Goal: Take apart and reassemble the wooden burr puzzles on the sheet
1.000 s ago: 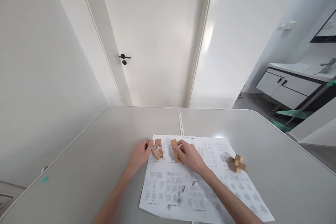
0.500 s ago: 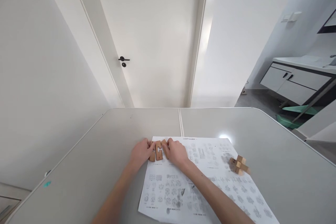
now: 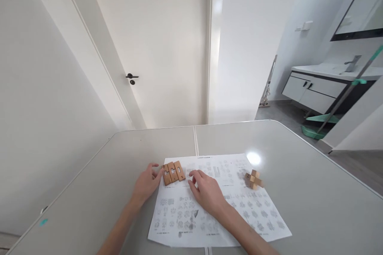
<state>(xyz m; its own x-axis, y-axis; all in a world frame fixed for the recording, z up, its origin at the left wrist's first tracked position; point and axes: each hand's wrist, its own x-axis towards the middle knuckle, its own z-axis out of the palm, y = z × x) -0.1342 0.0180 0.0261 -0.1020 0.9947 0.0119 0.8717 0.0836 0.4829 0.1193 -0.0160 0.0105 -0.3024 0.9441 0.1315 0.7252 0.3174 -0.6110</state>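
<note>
Three flat wooden puzzle pieces (image 3: 172, 172) with cut-out slots lie side by side at the upper left of a printed instruction sheet (image 3: 209, 227). My left hand (image 3: 147, 183) is just left of them, its thumb at the leftmost piece; its fingers are apart and it grips nothing. To their right, my right hand (image 3: 206, 191) hovers over the sheet with fingers loosely curved and parted, holding nothing. An assembled wooden burr puzzle (image 3: 254, 179), cross-shaped, sits on the right part of the sheet, away from both hands.
The sheet lies on a pale grey table (image 3: 98, 175) with a seam down its middle. Beyond its far edge stands a white door (image 3: 161, 48) with a black handle. A washbasin cabinet (image 3: 314, 87) and a green dustpan (image 3: 314, 131) are off to the right.
Both hands have drawn back from the flat wooden pieces, which now lie together in a row. My right hand has let go and moved right. The view has turned slightly right.
</note>
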